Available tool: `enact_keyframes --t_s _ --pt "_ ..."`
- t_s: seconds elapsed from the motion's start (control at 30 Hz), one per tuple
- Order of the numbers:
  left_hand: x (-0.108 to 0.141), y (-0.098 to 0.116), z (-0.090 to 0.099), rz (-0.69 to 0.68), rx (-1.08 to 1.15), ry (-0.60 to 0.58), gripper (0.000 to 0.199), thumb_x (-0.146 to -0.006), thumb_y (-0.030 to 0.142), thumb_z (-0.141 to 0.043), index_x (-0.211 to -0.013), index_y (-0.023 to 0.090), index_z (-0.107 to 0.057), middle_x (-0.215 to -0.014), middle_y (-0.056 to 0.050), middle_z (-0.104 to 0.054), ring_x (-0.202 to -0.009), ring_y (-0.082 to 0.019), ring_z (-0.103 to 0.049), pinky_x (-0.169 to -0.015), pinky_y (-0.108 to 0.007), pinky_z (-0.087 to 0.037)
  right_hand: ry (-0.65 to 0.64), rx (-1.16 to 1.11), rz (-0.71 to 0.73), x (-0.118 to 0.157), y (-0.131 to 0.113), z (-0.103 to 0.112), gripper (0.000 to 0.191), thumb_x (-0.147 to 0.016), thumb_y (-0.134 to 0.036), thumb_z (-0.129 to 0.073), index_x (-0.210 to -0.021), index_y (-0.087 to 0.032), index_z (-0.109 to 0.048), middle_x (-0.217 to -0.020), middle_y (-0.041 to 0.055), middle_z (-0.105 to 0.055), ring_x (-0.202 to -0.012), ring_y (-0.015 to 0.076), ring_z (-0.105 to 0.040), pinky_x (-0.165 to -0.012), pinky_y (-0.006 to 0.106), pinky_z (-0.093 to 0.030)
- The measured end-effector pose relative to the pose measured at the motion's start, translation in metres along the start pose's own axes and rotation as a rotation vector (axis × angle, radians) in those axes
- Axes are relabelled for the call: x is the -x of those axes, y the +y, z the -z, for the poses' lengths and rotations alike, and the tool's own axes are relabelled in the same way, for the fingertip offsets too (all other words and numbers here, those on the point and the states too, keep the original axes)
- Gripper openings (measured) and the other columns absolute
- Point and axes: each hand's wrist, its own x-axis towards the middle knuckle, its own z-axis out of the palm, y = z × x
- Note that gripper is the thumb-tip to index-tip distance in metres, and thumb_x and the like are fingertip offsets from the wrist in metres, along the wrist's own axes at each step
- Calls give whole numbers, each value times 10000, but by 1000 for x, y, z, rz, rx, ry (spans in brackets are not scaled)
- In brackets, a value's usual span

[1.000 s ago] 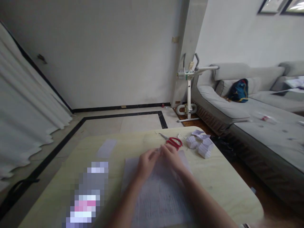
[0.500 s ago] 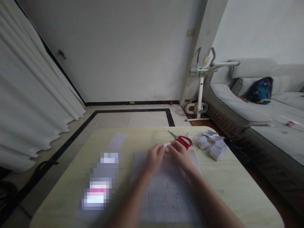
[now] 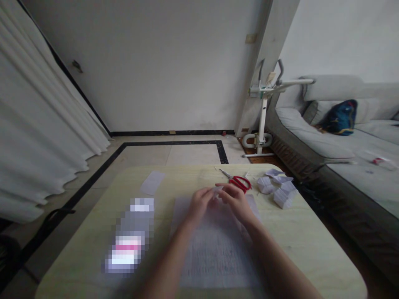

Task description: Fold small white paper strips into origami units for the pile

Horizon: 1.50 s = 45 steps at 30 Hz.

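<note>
Count one table, one pair of red-handled scissors, one large printed sheet, one rectangular paper slip, one small white paper piece and one pixelated object. Folded paper pieces number at least three; overlap prevents an exact count. Room items comprise one exercise machine, one sofa, one curtain and one blue bag.

No word, number, brand or sign can be read. The large sheet of paper on the desk bears many close rows of small dark characters across its nearer part, too blurred to make out, even as to script. The folded paper pieces at the right show faint lines that cannot be told as writing. The pixelated patch at the left, with a pink band between pale ones, yields no legible character.
</note>
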Motion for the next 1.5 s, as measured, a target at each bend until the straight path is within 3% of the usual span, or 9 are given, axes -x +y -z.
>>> enact_keyframes --t_s 0.1,0.17,0.27,0.5,0.8,1.2,1.5 --pt "0 -5 -2 -40 -102 60 342 -820 425 -521 -937 132 -652 -741 -50 -664 -602 -139 -591 -540 -225 -451 25 49 18 -1 3 -1 248 -789 -366 -590 -924 -174 -672 -742 32 -635 -617 138 -547 -542 244 -431" --pt "-1 -8 -3 -57 -119 116 417 -809 409 -548 -1132 146 -570 -846 -71 -682 -647 -150 -622 -567 -236 -484 77 95 38 -2 4 -1 238 -778 -371 -605 -883 -169 -673 -767 44 -658 -653 154 -573 -570 255 -446" --pt "0 -10 -1 -118 -171 175 487 -799 380 -573 -1231 170 -493 -951 -82 -678 -689 -151 -645 -620 -252 -513 166 139 77 -3 5 -1 226 -757 -356 -634 -865 -160 -665 -772 52 -666 -697 169 -595 -627 273 -464" --pt "2 -4 -1 -160 -188 -35 364 -807 357 -575 -1115 170 -632 -1073 -95 -675 -935 -213 -641 -795 -301 -514 146 96 112 -3 5 -3 183 -738 -329 -646 -797 -156 -652 -748 50 -669 -700 166 -606 -653 276 -479" --pt "1 0 -2 -73 -41 -2 397 -770 368 -618 -1095 141 -636 -994 -91 -705 -862 -212 -664 -708 -282 -538 61 79 116 -3 -1 -1 230 -784 -373 -597 -877 -188 -697 -824 54 -688 -773 189 -623 -712 307 -486" --pt "-1 -3 -1 -47 -46 9 391 -791 379 -584 -1080 120 -629 -960 -107 -707 -790 -199 -669 -650 -264 -530 94 189 166 -1 3 -2 243 -832 -349 -548 -926 -180 -697 -822 58 -679 -742 172 -596 -676 281 -460" --pt "-2 -15 -1 -200 -313 159 309 -826 298 -517 -1077 159 -632 -965 -93 -709 -868 -209 -670 -720 -283 -536 194 513 254 4 7 -10 288 -806 -233 -533 -1073 -189 -630 -733 30 -597 -574 127 -504 -550 243 -399"
